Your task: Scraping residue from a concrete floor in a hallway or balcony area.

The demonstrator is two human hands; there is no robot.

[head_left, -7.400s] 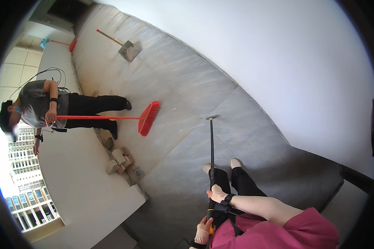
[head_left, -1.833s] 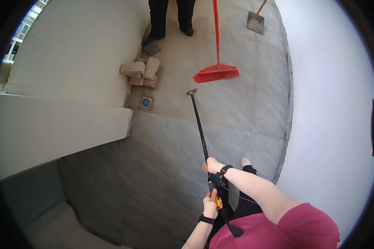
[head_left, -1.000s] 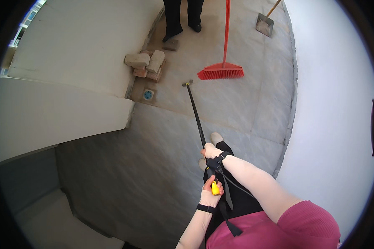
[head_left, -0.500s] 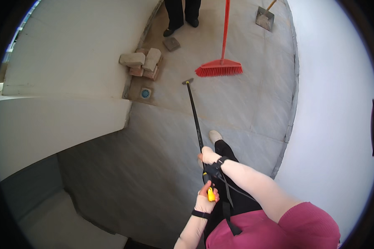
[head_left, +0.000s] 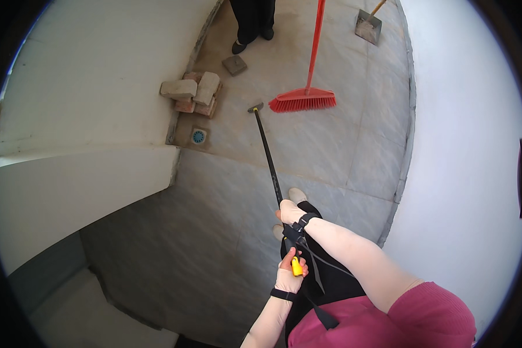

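A long-handled scraper (head_left: 264,142) with a black pole runs away from me, its small flat head (head_left: 255,107) against the floor. My left hand (head_left: 290,271) is closed around the handle near its yellow end (head_left: 297,266). Farther up the pole, my right hand (head_left: 290,213) is wrapped around the shaft. Just right of the scraper head, the red broom (head_left: 303,100) rests with its bristles on the floor and its red stick rising out of the top of the view. Dusty grey tiles surround both tools.
Several stacked bricks (head_left: 196,93) stand by the left wall, with a round floor drain (head_left: 199,136) nearer. A flat square block (head_left: 234,65) lies by another person's black shoes (head_left: 239,47). A dustpan (head_left: 368,28) with debris sits far right. A white wall (head_left: 464,145) bounds the right.
The scraper head has slid a little farther from me along the floor. Both hands keep their hold on the pole. The view has shifted slightly.
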